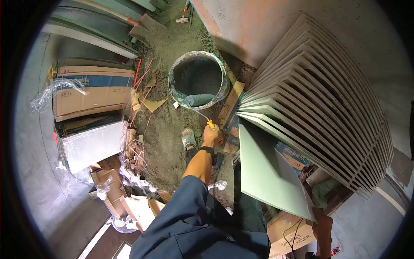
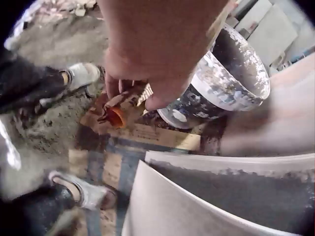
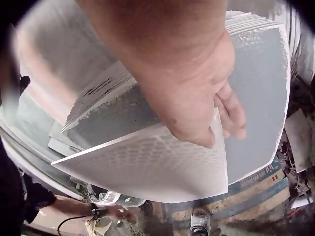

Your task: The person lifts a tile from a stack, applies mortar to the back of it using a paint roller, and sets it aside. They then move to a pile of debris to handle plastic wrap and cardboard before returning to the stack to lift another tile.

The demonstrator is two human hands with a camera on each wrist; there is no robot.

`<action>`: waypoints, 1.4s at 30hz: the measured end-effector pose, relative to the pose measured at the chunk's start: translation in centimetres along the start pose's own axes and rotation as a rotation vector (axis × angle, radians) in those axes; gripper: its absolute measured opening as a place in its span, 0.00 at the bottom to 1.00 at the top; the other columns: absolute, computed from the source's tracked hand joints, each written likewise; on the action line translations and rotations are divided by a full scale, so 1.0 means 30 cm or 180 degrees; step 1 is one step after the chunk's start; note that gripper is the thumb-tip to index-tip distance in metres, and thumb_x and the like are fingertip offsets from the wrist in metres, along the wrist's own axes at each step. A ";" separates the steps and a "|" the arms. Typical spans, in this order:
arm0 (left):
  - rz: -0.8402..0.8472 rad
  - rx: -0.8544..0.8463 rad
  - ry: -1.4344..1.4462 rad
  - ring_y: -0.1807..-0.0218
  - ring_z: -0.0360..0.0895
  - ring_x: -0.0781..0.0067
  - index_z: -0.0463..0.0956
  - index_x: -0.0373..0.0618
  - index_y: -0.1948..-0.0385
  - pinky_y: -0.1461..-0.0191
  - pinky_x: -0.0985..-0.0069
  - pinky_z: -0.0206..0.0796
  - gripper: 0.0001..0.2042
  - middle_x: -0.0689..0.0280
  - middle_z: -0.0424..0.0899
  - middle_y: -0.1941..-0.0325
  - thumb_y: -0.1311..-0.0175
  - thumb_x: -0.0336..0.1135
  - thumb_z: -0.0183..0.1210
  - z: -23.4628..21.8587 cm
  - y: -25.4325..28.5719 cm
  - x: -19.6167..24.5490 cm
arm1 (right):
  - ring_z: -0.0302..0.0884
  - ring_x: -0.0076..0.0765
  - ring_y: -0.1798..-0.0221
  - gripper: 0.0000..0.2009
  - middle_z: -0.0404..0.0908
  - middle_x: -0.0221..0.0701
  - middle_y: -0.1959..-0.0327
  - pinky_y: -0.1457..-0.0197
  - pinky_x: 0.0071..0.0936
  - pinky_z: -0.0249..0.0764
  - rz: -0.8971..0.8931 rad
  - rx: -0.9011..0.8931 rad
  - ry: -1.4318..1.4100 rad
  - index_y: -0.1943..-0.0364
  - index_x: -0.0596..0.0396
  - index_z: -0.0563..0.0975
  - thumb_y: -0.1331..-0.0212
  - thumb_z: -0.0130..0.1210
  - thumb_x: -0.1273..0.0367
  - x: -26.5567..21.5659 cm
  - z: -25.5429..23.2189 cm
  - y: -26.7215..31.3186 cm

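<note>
My left hand (image 1: 211, 137) grips the handle of a paint roller (image 1: 201, 100), whose sleeve lies inside the near rim of a stained bucket (image 1: 225, 82). In the left wrist view the orange end of the handle (image 2: 116, 118) pokes out below the curled fingers. My right hand (image 1: 323, 221) holds a large pale tile (image 1: 263, 168) by its corner. Seen from the right wrist, the thumb lies on the tile's textured face (image 3: 162, 157) and the fingers pass over its edge. The tile leans out from a fanned stack of tiles (image 1: 319, 99).
Boxed tiles (image 1: 95, 93) with plastic film stand at the left. Torn cardboard (image 1: 112, 185) and straps litter the floor beside them. Flattened cardboard (image 1: 231, 112) lies between bucket and stack. A carton (image 1: 289, 235) sits near my right leg. A small tool (image 1: 183, 20) lies beyond the bucket.
</note>
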State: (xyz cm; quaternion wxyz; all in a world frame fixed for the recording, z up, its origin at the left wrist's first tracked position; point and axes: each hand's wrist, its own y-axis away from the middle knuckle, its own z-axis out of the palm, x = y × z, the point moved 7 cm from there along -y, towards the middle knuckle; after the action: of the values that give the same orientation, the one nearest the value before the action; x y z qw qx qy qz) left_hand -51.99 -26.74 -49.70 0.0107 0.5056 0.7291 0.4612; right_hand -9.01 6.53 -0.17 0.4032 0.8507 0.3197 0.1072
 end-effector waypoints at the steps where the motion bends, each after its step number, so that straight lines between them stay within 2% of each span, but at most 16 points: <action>1: 0.0173 -0.0272 -0.0493 0.66 0.82 0.67 0.75 0.39 0.59 0.61 0.67 0.73 0.17 0.57 0.83 0.66 0.41 0.44 0.61 -0.060 0.000 0.000 | 0.79 0.55 0.50 0.19 0.83 0.45 0.57 0.50 0.43 0.77 0.0206 -0.0122 -0.0044 0.54 0.53 0.81 0.55 0.59 0.79 0.010 0.008 -0.005; 3: 0.0289 0.0186 -0.1076 0.53 0.82 0.46 0.77 0.40 0.57 0.51 0.58 0.71 0.18 0.46 0.84 0.59 0.38 0.46 0.55 -0.247 0.105 0.102 | 0.79 0.56 0.50 0.19 0.82 0.45 0.57 0.50 0.44 0.77 -0.0002 0.0089 -0.0126 0.54 0.54 0.81 0.55 0.59 0.79 0.005 0.007 0.001; 8: 0.0256 -0.0063 -0.1480 0.50 0.81 0.46 0.73 0.39 0.50 0.47 0.57 0.71 0.20 0.45 0.83 0.55 0.39 0.42 0.57 -0.332 0.104 0.124 | 0.78 0.57 0.50 0.20 0.82 0.46 0.53 0.48 0.44 0.76 -0.0129 0.0136 -0.0061 0.52 0.54 0.80 0.55 0.58 0.78 0.005 0.020 0.004; 10: 0.0899 0.0386 -0.1719 0.45 0.78 0.45 0.67 0.35 0.41 0.42 0.59 0.69 0.29 0.43 0.80 0.48 0.43 0.39 0.60 -0.368 0.165 0.205 | 0.80 0.59 0.59 0.19 0.82 0.46 0.62 0.60 0.46 0.76 -0.0201 0.0275 -0.0031 0.53 0.48 0.79 0.54 0.55 0.75 0.004 0.017 0.010; 11: 0.0423 0.0150 -0.1278 0.40 0.75 0.46 0.62 0.33 0.35 0.38 0.62 0.67 0.35 0.43 0.77 0.43 0.47 0.35 0.62 -0.379 0.210 0.234 | 0.80 0.59 0.59 0.19 0.82 0.46 0.62 0.60 0.46 0.76 -0.0131 0.0304 -0.0039 0.53 0.48 0.79 0.54 0.55 0.75 0.024 0.026 0.007; 13: 0.0562 -0.0172 -0.0263 0.41 0.76 0.51 0.61 0.35 0.33 0.38 0.59 0.67 0.34 0.48 0.79 0.45 0.43 0.36 0.61 -0.404 0.377 0.350 | 0.80 0.60 0.58 0.21 0.81 0.49 0.62 0.57 0.45 0.76 -0.0420 0.0430 0.0039 0.50 0.46 0.79 0.52 0.57 0.74 0.035 0.057 0.001; 15: -0.0562 -0.1760 0.0687 0.42 0.75 0.59 0.64 0.39 0.35 0.40 0.56 0.68 0.29 0.55 0.79 0.45 0.36 0.41 0.58 -0.312 0.499 0.282 | 0.80 0.50 0.49 0.23 0.82 0.47 0.53 0.48 0.39 0.76 -0.0276 0.0807 -0.0270 0.45 0.50 0.78 0.50 0.59 0.73 0.019 0.029 0.004; 17: -0.1516 -0.2373 0.1404 0.44 0.75 0.64 0.68 0.44 0.39 0.44 0.57 0.69 0.24 0.59 0.78 0.45 0.30 0.49 0.52 -0.339 0.893 0.474 | 0.68 0.40 0.32 0.31 0.72 0.43 0.36 0.37 0.34 0.71 -0.0202 0.0731 -0.2714 0.34 0.62 0.66 0.44 0.61 0.69 0.051 0.054 0.007; 18: -0.1520 -0.2882 0.1512 0.44 0.75 0.64 0.69 0.45 0.40 0.44 0.58 0.69 0.24 0.60 0.78 0.45 0.30 0.52 0.51 -0.357 1.033 0.577 | 0.68 0.40 0.32 0.31 0.72 0.43 0.36 0.37 0.34 0.71 -0.0098 0.0775 -0.2733 0.34 0.62 0.66 0.44 0.61 0.69 0.100 0.103 0.026; 19: -0.1534 -0.3407 0.1620 0.44 0.75 0.64 0.71 0.46 0.42 0.43 0.60 0.69 0.24 0.60 0.78 0.45 0.30 0.55 0.50 -0.351 1.150 0.653 | 0.68 0.40 0.33 0.32 0.73 0.43 0.37 0.37 0.35 0.71 0.0117 0.0221 -0.3195 0.33 0.61 0.65 0.43 0.61 0.67 0.147 0.190 0.041; 20: -0.1507 -0.3375 0.1629 0.44 0.75 0.63 0.71 0.45 0.44 0.42 0.60 0.68 0.27 0.60 0.78 0.45 0.31 0.58 0.48 -0.343 1.203 0.676 | 0.69 0.39 0.33 0.33 0.73 0.42 0.38 0.36 0.37 0.71 0.0337 -0.0342 -0.3658 0.32 0.61 0.63 0.42 0.61 0.65 0.201 0.268 0.092; 21: -0.1850 -0.3440 0.1729 0.46 0.76 0.62 0.71 0.40 0.46 0.42 0.60 0.69 0.24 0.57 0.79 0.46 0.34 0.51 0.53 -0.341 1.250 0.696 | 0.72 0.40 0.36 0.30 0.74 0.41 0.38 0.38 0.36 0.73 0.0752 -0.0603 -0.5289 0.34 0.60 0.66 0.40 0.59 0.67 0.152 0.225 0.142; 24: -0.2010 -0.3104 0.1900 0.49 0.77 0.60 0.70 0.35 0.46 0.41 0.62 0.70 0.23 0.55 0.80 0.49 0.42 0.39 0.56 -0.317 1.211 0.597 | 0.78 0.34 0.47 0.25 0.78 0.37 0.44 0.51 0.30 0.78 0.1056 -0.0333 -0.5940 0.38 0.59 0.71 0.40 0.56 0.66 0.111 0.238 0.183; 26: -0.1704 -0.3105 0.1734 0.50 0.77 0.58 0.68 0.37 0.43 0.44 0.62 0.71 0.25 0.55 0.79 0.50 0.45 0.33 0.54 -0.322 1.155 0.532 | 0.78 0.27 0.59 0.21 0.81 0.30 0.54 0.66 0.26 0.73 0.0765 -0.0888 -0.5848 0.43 0.57 0.75 0.40 0.54 0.66 0.081 0.374 0.143; 29: -0.1815 -0.2981 0.1893 0.53 0.79 0.57 0.67 0.37 0.42 0.47 0.61 0.74 0.25 0.54 0.78 0.50 0.46 0.31 0.54 -0.354 1.146 0.474 | 0.73 0.22 0.67 0.20 0.80 0.24 0.61 0.74 0.23 0.64 0.1246 -0.0701 -0.6754 0.45 0.55 0.77 0.42 0.53 0.66 0.046 0.557 0.131; 42: -0.1697 -0.2829 0.2325 0.53 0.80 0.54 0.68 0.31 0.45 0.45 0.62 0.75 0.25 0.52 0.79 0.51 0.47 0.31 0.55 -0.483 1.174 0.468 | 0.75 0.23 0.66 0.22 0.81 0.28 0.60 0.75 0.18 0.65 0.1210 -0.0445 -0.6422 0.44 0.57 0.76 0.45 0.53 0.67 -0.032 0.407 0.146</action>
State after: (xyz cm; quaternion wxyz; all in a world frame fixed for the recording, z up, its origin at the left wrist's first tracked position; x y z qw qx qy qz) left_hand -40.21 -23.62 -10.97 0.0845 0.0640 0.5255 0.8442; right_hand -2.37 -3.66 -4.76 0.5091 0.5560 -0.3146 -0.5769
